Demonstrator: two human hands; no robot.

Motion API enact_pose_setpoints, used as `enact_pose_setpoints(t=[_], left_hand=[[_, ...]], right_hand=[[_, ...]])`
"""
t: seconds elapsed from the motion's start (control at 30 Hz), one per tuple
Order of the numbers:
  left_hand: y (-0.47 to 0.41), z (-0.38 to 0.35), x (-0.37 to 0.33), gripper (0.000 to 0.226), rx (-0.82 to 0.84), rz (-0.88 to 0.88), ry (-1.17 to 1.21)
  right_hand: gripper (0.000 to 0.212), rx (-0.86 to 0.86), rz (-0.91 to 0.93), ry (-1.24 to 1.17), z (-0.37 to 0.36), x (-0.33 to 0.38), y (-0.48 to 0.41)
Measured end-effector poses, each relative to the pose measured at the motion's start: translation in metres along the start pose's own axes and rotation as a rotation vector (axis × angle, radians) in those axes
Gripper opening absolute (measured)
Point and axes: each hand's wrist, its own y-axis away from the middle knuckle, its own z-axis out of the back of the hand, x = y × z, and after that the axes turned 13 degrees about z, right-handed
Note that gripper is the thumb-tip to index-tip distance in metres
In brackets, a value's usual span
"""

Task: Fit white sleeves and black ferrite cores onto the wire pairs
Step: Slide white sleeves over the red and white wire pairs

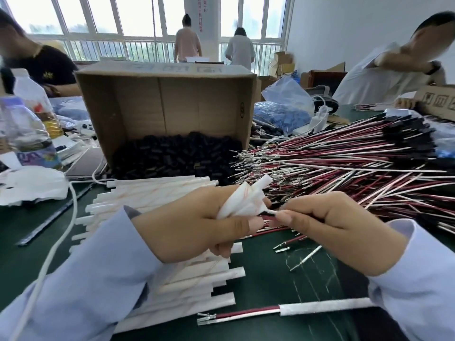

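My left hand grips a small bunch of white sleeves that fan out above its fingers. My right hand pinches the end of a red and white wire pair, whose tip meets the bottom of the sleeves. A pile of loose white sleeves lies on the table under my left arm. Black ferrite cores fill the bottom of a tipped cardboard box. A large heap of wire pairs spreads to the right. One wire pair with a sleeve on it lies near the front edge.
Plastic bottles and a white bag stand at the left, with a white cable running across the green mat. Blue parts in a plastic bag lie behind the wires. Other people work at both sides and stand by the windows.
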Motion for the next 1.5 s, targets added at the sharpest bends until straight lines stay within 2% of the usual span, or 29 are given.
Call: enact_pose_setpoints(t=[0.1, 0.23, 0.37, 0.57, 0.73, 0.93, 1.1, 1.3, 1.5], left_hand=[[0.000, 0.001, -0.002, 0.032, -0.020, 0.038, 0.040], [-0.001, 0.004, -0.002, 0.014, -0.110, 0.067, 0.149], [0.004, 0.008, -0.005, 0.019, -0.011, 0.050, 0.075], [0.007, 0.012, -0.009, 0.024, 0.040, 0.050, 0.096], [0.008, 0.012, -0.011, 0.013, 0.025, 0.000, 0.116], [0.011, 0.016, -0.013, 0.024, 0.000, 0.000, 0.149], [0.013, 0.019, -0.014, 0.021, -0.018, 0.020, 0.149], [0.015, 0.020, -0.015, 0.021, -0.032, 0.018, 0.123], [0.015, 0.020, -0.014, 0.030, -0.082, 0.032, -0.012]], right_hand=[[0.021, -0.060, 0.025, -0.018, -0.016, 0.000, 0.000], [0.022, -0.268, 0.011, -0.036, -0.007, -0.002, 0.005], [0.027, -0.380, 0.070, -0.040, -0.001, -0.002, 0.007], [0.025, -0.429, 0.139, -0.091, 0.000, 0.006, 0.008], [0.020, -0.459, 0.174, -0.085, -0.002, 0.012, 0.009], [0.023, -0.408, 0.224, -0.056, -0.004, 0.011, 0.010], [0.025, -0.480, 0.232, -0.058, -0.002, 0.016, 0.012], [0.024, -0.359, 0.254, -0.053, -0.003, 0.018, 0.012], [0.023, -0.205, 0.242, -0.039, 0.001, 0.015, 0.014]])
